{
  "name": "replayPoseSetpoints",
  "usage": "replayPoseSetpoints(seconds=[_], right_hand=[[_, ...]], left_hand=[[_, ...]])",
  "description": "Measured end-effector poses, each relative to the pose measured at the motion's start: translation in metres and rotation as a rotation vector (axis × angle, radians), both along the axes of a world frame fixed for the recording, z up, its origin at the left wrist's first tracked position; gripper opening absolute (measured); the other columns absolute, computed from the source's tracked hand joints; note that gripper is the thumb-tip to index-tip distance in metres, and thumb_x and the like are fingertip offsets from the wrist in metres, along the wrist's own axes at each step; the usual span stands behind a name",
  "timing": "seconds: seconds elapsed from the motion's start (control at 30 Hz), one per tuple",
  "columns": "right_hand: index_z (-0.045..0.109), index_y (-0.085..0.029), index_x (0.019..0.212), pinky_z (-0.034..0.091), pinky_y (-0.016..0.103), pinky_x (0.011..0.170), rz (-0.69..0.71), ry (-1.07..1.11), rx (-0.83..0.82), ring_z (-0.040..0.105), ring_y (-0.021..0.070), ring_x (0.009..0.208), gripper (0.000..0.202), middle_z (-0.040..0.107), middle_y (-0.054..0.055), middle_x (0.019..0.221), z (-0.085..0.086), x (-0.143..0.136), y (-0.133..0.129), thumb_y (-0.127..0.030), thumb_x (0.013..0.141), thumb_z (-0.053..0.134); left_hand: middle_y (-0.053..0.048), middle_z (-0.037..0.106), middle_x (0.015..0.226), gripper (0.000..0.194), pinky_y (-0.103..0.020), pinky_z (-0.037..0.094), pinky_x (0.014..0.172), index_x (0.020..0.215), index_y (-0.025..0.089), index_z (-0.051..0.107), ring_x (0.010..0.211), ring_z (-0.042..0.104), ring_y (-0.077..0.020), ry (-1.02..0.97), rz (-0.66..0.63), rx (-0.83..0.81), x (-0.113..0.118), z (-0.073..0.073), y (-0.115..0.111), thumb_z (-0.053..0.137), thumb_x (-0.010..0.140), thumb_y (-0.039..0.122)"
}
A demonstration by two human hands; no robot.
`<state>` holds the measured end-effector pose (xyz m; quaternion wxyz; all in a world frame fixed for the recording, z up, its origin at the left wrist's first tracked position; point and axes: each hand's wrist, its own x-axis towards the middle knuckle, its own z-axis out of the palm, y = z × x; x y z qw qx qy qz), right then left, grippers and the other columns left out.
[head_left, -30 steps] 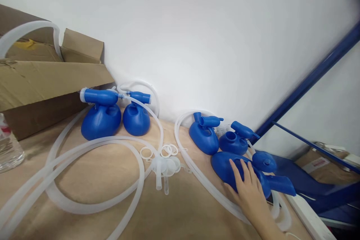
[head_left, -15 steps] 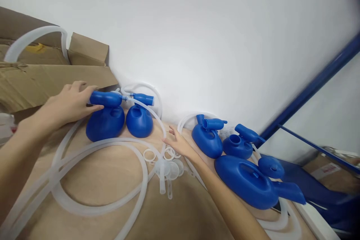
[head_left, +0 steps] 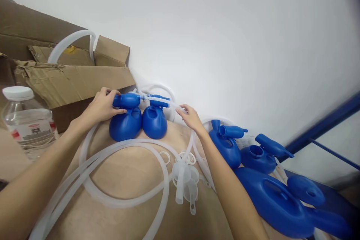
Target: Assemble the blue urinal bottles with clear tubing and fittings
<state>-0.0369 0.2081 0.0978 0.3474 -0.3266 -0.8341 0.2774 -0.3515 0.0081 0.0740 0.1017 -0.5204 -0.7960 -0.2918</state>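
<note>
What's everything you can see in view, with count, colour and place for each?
Jugs: five, blue, two near the box, three at right
Nozzles: five, blue, on or beside the jugs
Hoses: count unclear, whitish, looped on the table, along the wall and out of the box
Rings: several, white, mid-table
Caps: several, translucent, mid-table by the rings
Clear pieces: count unclear, behind the right-hand jugs
Box: at least one, brown, back left
Bottle: one, clear with white cap, left edge
Table: one, tan, underneath
Wall: one, white, behind
Frame: one, blue, right
Left hand: one, bare, gripping the leftmost nozzle
Right hand: one, bare, gripping a hose
</note>
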Motion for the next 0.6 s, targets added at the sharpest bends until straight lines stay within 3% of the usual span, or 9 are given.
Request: replayPoseSetpoints(seconds=[0.1, 0.2, 0.27, 0.33, 0.43, 0.5, 0.6], right_hand=[[0.072, -0.019, 0.093, 0.047, 0.03, 0.074, 0.012, 0.028, 0.016, 0.059, 0.0169, 0.073, 0.032, 0.064, 0.0, 0.079, 0.019, 0.007, -0.006, -0.049, 0.085, 0.07], [0.072, -0.018, 0.105, 0.046, 0.028, 0.063, 0.054, 0.025, -0.057, 0.058, 0.0148, 0.062, 0.035, 0.064, 0.0, 0.075, 0.027, 0.013, -0.014, -0.046, 0.085, 0.069], [0.067, -0.019, 0.123, 0.045, 0.025, 0.055, 0.1, 0.056, -0.19, 0.063, 0.0149, 0.063, 0.045, 0.069, 0.002, 0.084, 0.027, 0.019, -0.02, -0.044, 0.085, 0.069], [0.06, -0.023, 0.135, 0.048, 0.022, 0.053, 0.202, 0.196, -0.451, 0.071, 0.0161, 0.077, 0.052, 0.074, 0.007, 0.108, 0.025, 0.03, -0.026, -0.045, 0.087, 0.069], [0.06, -0.027, 0.133, 0.057, 0.022, 0.064, 0.408, 0.499, -0.843, 0.073, 0.0185, 0.107, 0.048, 0.068, 0.009, 0.138, 0.018, 0.053, -0.04, -0.051, 0.092, 0.067], [0.062, -0.026, 0.13, 0.062, 0.025, 0.074, 0.486, 0.585, -0.939, 0.07, 0.0216, 0.119, 0.048, 0.063, 0.009, 0.147, 0.009, 0.068, -0.053, -0.055, 0.093, 0.067], [0.061, -0.027, 0.133, 0.062, 0.035, 0.089, 0.49, 0.555, -0.989, 0.069, 0.0275, 0.123, 0.051, 0.059, 0.011, 0.153, -0.008, 0.09, -0.074, -0.055, 0.091, 0.071]], left_hand=[[-0.02, 0.045, 0.133, 0.092, -0.048, 0.041, 0.115, 0.147, 0.006, 0.041, 0.133, 0.047, -0.037, -0.014, 0.012, 0.03, 0.0, -0.003, 0.002, 0.074, 0.078, 0.057], [-0.021, 0.044, 0.134, 0.095, -0.047, 0.041, 0.115, 0.151, 0.004, 0.037, 0.135, 0.046, -0.0368, -0.038, 0.042, 0.029, -0.001, -0.004, 0.003, 0.075, 0.078, 0.053], [-0.019, 0.046, 0.131, 0.083, -0.045, 0.042, 0.115, 0.143, 0.007, 0.048, 0.134, 0.048, -0.0363, -0.049, 0.035, 0.0, -0.002, -0.004, 0.002, 0.076, 0.077, 0.05], [-0.017, 0.052, 0.129, 0.076, -0.043, 0.045, 0.111, 0.137, 0.008, 0.052, 0.128, 0.053, -0.0346, -0.06, 0.015, -0.035, -0.003, -0.003, 0.0, 0.076, 0.077, 0.048], [-0.015, 0.062, 0.121, 0.075, -0.042, 0.052, 0.097, 0.136, 0.01, 0.048, 0.11, 0.062, -0.0327, -0.092, 0.012, -0.086, -0.005, 0.0, -0.002, 0.074, 0.076, 0.048], [-0.013, 0.065, 0.114, 0.075, -0.041, 0.053, 0.09, 0.133, 0.012, 0.048, 0.103, 0.064, -0.0325, -0.114, 0.024, -0.11, -0.005, 0.002, -0.004, 0.074, 0.073, 0.048], [-0.009, 0.067, 0.111, 0.073, -0.037, 0.053, 0.086, 0.128, 0.016, 0.05, 0.101, 0.065, -0.0297, -0.149, 0.023, -0.12, -0.003, 0.006, -0.007, 0.075, 0.068, 0.048]])
